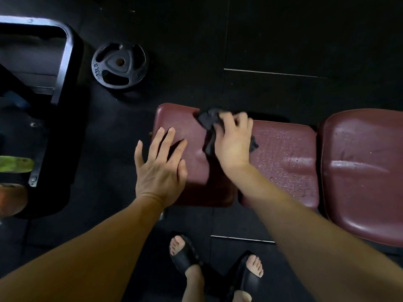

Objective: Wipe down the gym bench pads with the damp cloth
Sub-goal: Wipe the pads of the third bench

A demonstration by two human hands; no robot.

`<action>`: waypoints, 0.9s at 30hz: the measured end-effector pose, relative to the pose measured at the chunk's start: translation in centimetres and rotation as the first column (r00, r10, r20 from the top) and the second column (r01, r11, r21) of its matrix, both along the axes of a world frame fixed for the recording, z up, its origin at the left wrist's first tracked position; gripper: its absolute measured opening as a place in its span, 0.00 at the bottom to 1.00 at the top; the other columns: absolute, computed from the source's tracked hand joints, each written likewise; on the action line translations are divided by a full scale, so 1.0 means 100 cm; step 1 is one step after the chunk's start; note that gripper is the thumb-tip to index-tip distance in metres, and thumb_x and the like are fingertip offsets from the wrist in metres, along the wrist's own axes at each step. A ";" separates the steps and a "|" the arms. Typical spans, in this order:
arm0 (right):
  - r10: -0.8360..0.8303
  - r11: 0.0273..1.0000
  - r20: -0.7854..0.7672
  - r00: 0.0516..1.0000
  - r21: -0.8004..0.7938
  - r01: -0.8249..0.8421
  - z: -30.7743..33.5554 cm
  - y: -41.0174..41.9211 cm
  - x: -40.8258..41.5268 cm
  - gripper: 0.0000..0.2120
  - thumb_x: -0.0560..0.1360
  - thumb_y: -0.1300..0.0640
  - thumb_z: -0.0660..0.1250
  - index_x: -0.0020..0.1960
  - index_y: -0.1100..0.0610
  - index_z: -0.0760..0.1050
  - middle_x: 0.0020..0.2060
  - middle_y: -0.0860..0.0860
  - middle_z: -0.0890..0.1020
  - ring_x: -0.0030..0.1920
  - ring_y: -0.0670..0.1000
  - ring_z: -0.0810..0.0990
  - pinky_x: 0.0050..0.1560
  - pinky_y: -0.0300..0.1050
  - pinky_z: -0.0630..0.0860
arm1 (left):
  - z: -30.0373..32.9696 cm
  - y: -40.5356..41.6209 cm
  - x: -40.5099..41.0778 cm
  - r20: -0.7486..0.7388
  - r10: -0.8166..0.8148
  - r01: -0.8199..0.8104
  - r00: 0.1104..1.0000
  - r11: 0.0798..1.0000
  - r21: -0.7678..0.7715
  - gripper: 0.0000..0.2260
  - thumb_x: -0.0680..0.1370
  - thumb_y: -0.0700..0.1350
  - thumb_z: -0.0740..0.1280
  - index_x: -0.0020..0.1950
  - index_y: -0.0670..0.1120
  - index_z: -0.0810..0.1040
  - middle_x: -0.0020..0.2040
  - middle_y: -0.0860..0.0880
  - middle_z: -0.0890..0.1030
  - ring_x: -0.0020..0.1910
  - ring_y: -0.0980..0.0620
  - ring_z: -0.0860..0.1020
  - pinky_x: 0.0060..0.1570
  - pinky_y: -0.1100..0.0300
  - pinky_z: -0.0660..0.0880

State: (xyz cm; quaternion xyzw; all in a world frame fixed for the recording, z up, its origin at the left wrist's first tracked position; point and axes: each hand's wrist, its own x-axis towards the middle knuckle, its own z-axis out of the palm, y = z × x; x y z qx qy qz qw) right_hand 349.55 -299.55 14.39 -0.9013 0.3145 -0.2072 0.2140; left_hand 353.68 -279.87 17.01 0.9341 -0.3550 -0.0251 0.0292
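Three maroon bench pads run left to right: a left pad (181, 118), a middle pad (283, 158) with a wet sheen, and a large right pad (362, 171). My right hand (233, 140) grips a crumpled dark cloth (209, 120) and presses it on the far part of the left pad, near the gap to the middle pad. My left hand (161, 166) lies flat with spread fingers on the left pad's left edge, holding nothing.
A black weight plate (118, 66) marked 33 LB lies on the dark rubber floor beyond the bench. A metal machine frame (63, 59) stands at the left. My feet in black sandals (185, 256) stand just before the bench.
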 end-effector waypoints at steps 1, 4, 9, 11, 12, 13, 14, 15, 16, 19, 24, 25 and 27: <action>-0.027 1.000 0.008 1.000 0.008 0.027 0.002 -0.008 0.015 0.08 0.79 0.56 0.67 0.57 0.57 0.79 0.48 0.60 0.74 0.49 0.62 0.72 0.50 0.61 0.74 | 0.001 0.000 0.001 -0.001 0.004 -0.004 1.000 1.000 0.017 0.24 0.81 0.52 0.55 0.77 0.52 0.70 0.83 0.47 0.60 0.83 0.48 0.52 0.77 0.34 0.50; -0.090 0.996 0.014 0.996 0.030 0.089 0.012 -0.003 0.035 0.10 0.78 0.54 0.68 0.57 0.56 0.79 0.50 0.59 0.75 0.50 0.61 0.74 0.52 0.59 0.75 | 0.002 -0.001 0.001 0.003 0.015 -0.015 1.000 0.999 0.043 0.25 0.81 0.53 0.53 0.77 0.53 0.70 0.83 0.47 0.60 0.83 0.48 0.52 0.77 0.34 0.50; 0.190 0.982 0.023 0.981 -0.010 -0.190 0.026 0.020 0.051 0.11 0.77 0.56 0.68 0.58 0.56 0.80 0.51 0.58 0.75 0.51 0.61 0.73 0.50 0.57 0.74 | 0.000 0.000 0.000 0.019 0.004 -0.005 1.000 1.000 0.028 0.24 0.81 0.53 0.53 0.76 0.51 0.71 0.83 0.47 0.60 0.83 0.48 0.53 0.76 0.34 0.52; 0.207 0.978 0.023 0.978 -0.012 -0.207 0.017 0.004 0.038 0.11 0.78 0.56 0.68 0.58 0.57 0.80 0.50 0.58 0.75 0.50 0.62 0.73 0.49 0.59 0.74 | 0.001 -0.001 0.000 0.015 0.007 -0.008 1.000 0.999 0.041 0.24 0.81 0.53 0.54 0.76 0.52 0.71 0.83 0.47 0.60 0.83 0.48 0.53 0.77 0.34 0.51; 0.188 0.982 0.015 0.982 -0.015 -0.187 0.010 -0.007 0.026 0.11 0.78 0.56 0.68 0.59 0.57 0.80 0.50 0.59 0.75 0.50 0.62 0.73 0.49 0.60 0.75 | 0.002 -0.001 0.000 0.012 0.011 -0.012 1.000 0.999 0.045 0.24 0.81 0.53 0.54 0.77 0.52 0.71 0.83 0.47 0.59 0.83 0.48 0.52 0.77 0.34 0.51; 0.150 0.989 0.003 0.989 -0.014 -0.150 0.004 -0.019 0.012 0.11 0.78 0.56 0.67 0.59 0.57 0.80 0.50 0.59 0.75 0.50 0.63 0.73 0.49 0.61 0.75 | 0.002 -0.001 0.000 0.009 0.012 -0.013 1.000 0.999 0.045 0.25 0.80 0.53 0.54 0.77 0.53 0.70 0.83 0.47 0.59 0.83 0.49 0.52 0.77 0.34 0.50; 0.110 0.994 -0.016 0.994 -0.004 -0.110 -0.001 -0.031 -0.002 0.12 0.79 0.56 0.67 0.60 0.58 0.80 0.49 0.60 0.74 0.50 0.63 0.73 0.51 0.62 0.76 | 0.002 -0.001 0.000 0.009 0.011 -0.012 1.000 0.999 0.045 0.25 0.80 0.53 0.54 0.77 0.53 0.70 0.83 0.47 0.60 0.83 0.49 0.52 0.77 0.35 0.50; 0.069 0.998 -0.041 0.997 0.020 -0.068 -0.004 -0.039 -0.013 0.12 0.80 0.56 0.67 0.61 0.58 0.80 0.49 0.60 0.74 0.51 0.63 0.73 0.53 0.63 0.76 | 0.002 -0.001 0.000 0.009 0.009 -0.010 1.000 0.999 0.049 0.25 0.80 0.53 0.54 0.77 0.53 0.70 0.83 0.47 0.60 0.83 0.48 0.52 0.77 0.35 0.50; 0.023 0.998 -0.069 0.997 0.052 -0.020 -0.004 -0.043 -0.017 0.12 0.80 0.56 0.67 0.62 0.58 0.80 0.50 0.59 0.75 0.52 0.63 0.73 0.54 0.64 0.75 | 0.002 -0.001 0.000 0.010 0.007 -0.008 1.000 0.999 0.052 0.25 0.80 0.52 0.54 0.77 0.52 0.71 0.83 0.47 0.60 0.83 0.48 0.52 0.77 0.34 0.50; -0.030 0.996 -0.055 0.998 0.079 0.035 0.009 -0.026 0.009 0.13 0.77 0.57 0.69 0.61 0.56 0.82 0.50 0.59 0.77 0.52 0.64 0.74 0.54 0.62 0.76 | 0.002 0.001 0.000 0.013 0.007 -0.007 1.000 0.999 0.040 0.25 0.80 0.52 0.54 0.77 0.52 0.71 0.82 0.47 0.60 0.83 0.48 0.53 0.77 0.34 0.52; 0.230 0.973 -0.061 0.971 0.027 -0.228 0.033 0.011 0.062 0.13 0.79 0.55 0.66 0.61 0.56 0.82 0.52 0.57 0.77 0.53 0.62 0.74 0.52 0.59 0.75 | 0.001 0.001 0.001 0.006 0.001 -0.001 1.000 1.000 0.030 0.25 0.80 0.53 0.53 0.76 0.52 0.71 0.83 0.47 0.60 0.83 0.48 0.53 0.77 0.34 0.52; 0.259 0.966 -0.056 0.964 0.014 -0.259 0.030 0.004 0.056 0.13 0.79 0.55 0.65 0.61 0.56 0.81 0.51 0.58 0.77 0.52 0.62 0.74 0.50 0.60 0.76 | 0.002 0.001 0.001 0.003 0.003 -0.003 1.000 0.999 0.033 0.25 0.80 0.53 0.53 0.77 0.53 0.70 0.83 0.48 0.59 0.83 0.48 0.52 0.77 0.34 0.52; 0.261 0.965 -0.038 0.965 -0.031 -0.262 0.019 -0.017 0.030 0.14 0.79 0.54 0.64 0.61 0.57 0.81 0.50 0.58 0.77 0.50 0.63 0.74 0.49 0.60 0.76 | 0.002 0.001 0.000 0.001 0.001 -0.001 1.000 0.999 0.038 0.25 0.80 0.53 0.53 0.77 0.53 0.70 0.83 0.48 0.59 0.83 0.48 0.52 0.77 0.35 0.51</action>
